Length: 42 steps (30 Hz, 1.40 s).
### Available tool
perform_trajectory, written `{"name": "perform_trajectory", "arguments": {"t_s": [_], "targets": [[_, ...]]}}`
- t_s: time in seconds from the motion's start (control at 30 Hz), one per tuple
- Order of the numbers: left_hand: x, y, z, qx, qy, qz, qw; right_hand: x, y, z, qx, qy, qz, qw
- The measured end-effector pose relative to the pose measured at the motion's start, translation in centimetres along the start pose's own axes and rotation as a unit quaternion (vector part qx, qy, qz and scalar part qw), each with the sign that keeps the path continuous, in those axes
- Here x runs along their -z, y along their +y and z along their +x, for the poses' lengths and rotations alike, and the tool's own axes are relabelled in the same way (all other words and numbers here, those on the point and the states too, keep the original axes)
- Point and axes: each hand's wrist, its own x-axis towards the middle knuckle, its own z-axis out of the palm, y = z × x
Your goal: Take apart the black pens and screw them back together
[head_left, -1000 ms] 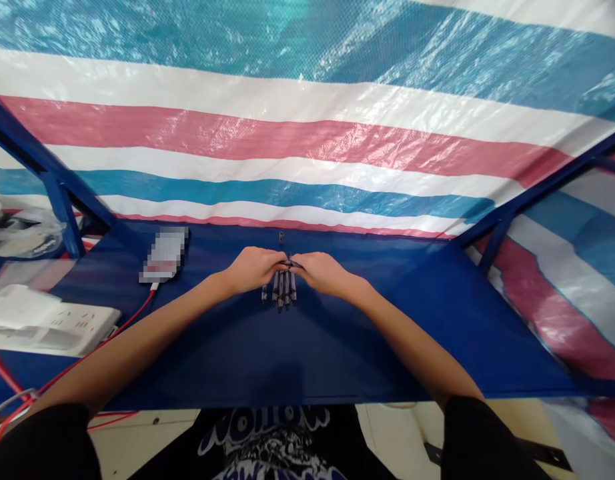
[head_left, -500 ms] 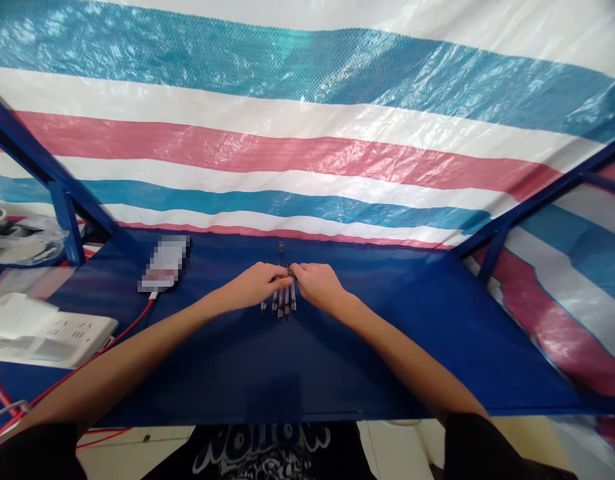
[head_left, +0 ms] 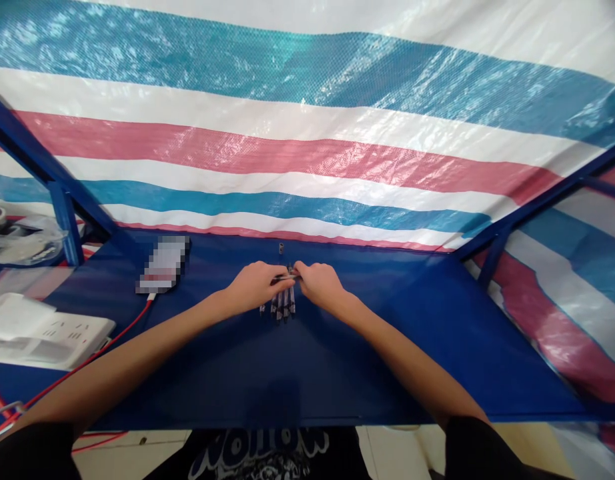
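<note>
My left hand (head_left: 255, 285) and my right hand (head_left: 321, 283) are close together over the middle of the blue table (head_left: 227, 373). Between them lies a slim pen (head_left: 288, 277), roughly level. The fingers of my left hand are closed on one end, and those of my right hand pinch the other. Several similar pens (head_left: 284, 307) lie side by side just below, pointing toward me, partly hidden by my left hand. Beyond the hands stands a small silvery piece (head_left: 281, 248), too small to name.
A phone (head_left: 165, 263) with a red cable (head_left: 130, 327) lies at the left. Nearer me is a white power strip (head_left: 87, 333). Striped plastic sheeting (head_left: 307, 157) hangs behind the table, and blue frame bars (head_left: 532, 207) slope along both sides.
My right hand has shifted slightly to the right, away from my left hand. More of the pen now shows between them. The pens on the table look unmoved.
</note>
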Motion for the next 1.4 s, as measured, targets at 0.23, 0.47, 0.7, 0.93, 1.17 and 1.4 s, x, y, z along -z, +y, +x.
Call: {"name": "perform_trajectory", "arguments": {"t_s": [0.23,0.47,0.7,0.93,1.17,1.4], "targets": [[-1.8,0.1,0.1,0.216,-0.236,-0.576,0.752,-0.7,0.6,0.3,0.067,0.071,-0.092,0.991],[-2.7,0.9,-0.2,0.138,-0.024,-0.340,0.930,-1.0,0.6,0.4,0.041,0.065,-0.087,0.993],[-2.8,0.6,-0.6,0.003,0.058,0.033,0.998,-0.3,0.2,0.1,0.035,0.013,-0.073,0.997],[-2.1,-0.8,-0.5,-0.128,0.047,0.233,0.963,0.2,-0.2,0.1,0.023,-0.022,-0.045,0.998],[-1.6,-1.1,-0.6,-0.190,-0.028,0.265,0.945,0.0,0.1,0.1,0.100,-0.118,0.050,0.987],[-1.8,0.4,-0.3,0.044,-0.042,-0.123,0.991,0.2,0.4,0.4,0.043,-0.024,-0.044,0.998]]}}
